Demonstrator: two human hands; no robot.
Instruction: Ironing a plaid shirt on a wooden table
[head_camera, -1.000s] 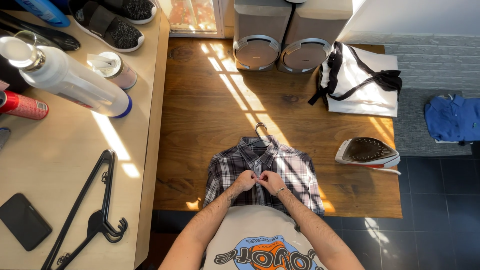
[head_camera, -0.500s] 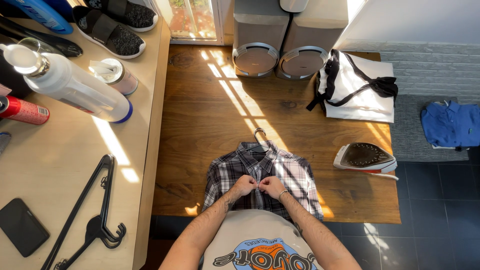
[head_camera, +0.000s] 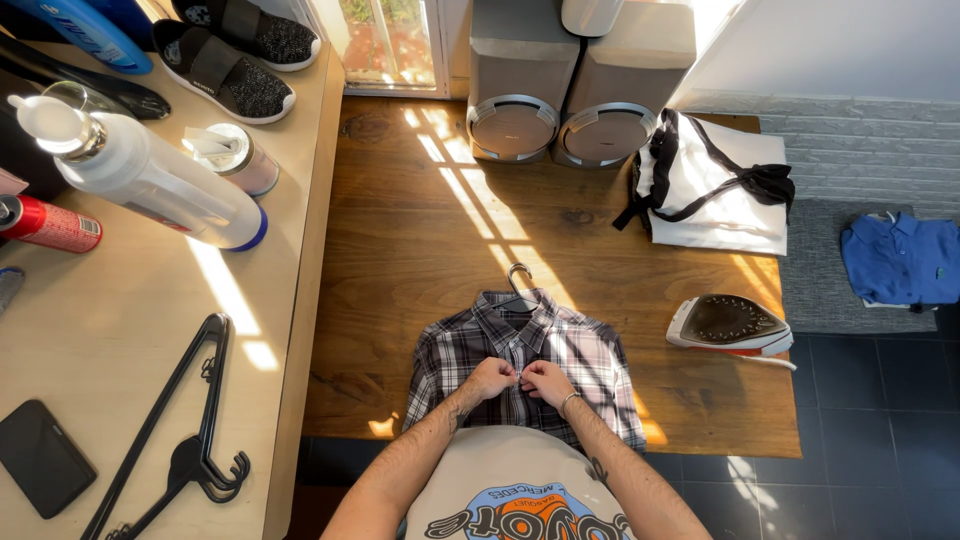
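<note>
**Both hands pinched at the placket of a plaid shirt on a hanger**

Plaid shirt (head_camera: 525, 350): checked in dark grey, white and muted red, collar toward the far side, lying flat and front up on the near edge of the wooden table (head_camera: 400, 250). A metal hanger hook (head_camera: 519, 275) sticks out past the collar. Sun stripes cross the right sleeve and shoulder; the near hem is hidden behind the person's torso.

Left hand (head_camera: 488, 379): fingers curled, pinching the fabric at the centre front strip. Right hand (head_camera: 548, 381): likewise closed on the same strip, fingertips touching those of the left. A thin bracelet sits on the right wrist.

Surroundings: an iron (head_camera: 728, 325) rests on the table just right of the shirt. A folded white cloth with black straps (head_camera: 715, 185) lies at the far right corner, two grey speakers (head_camera: 580, 80) at the far edge. On the pale counter to the left: a black hanger (head_camera: 185, 430), a dark phone (head_camera: 42, 457), a white spray bottle (head_camera: 150, 180).
</note>
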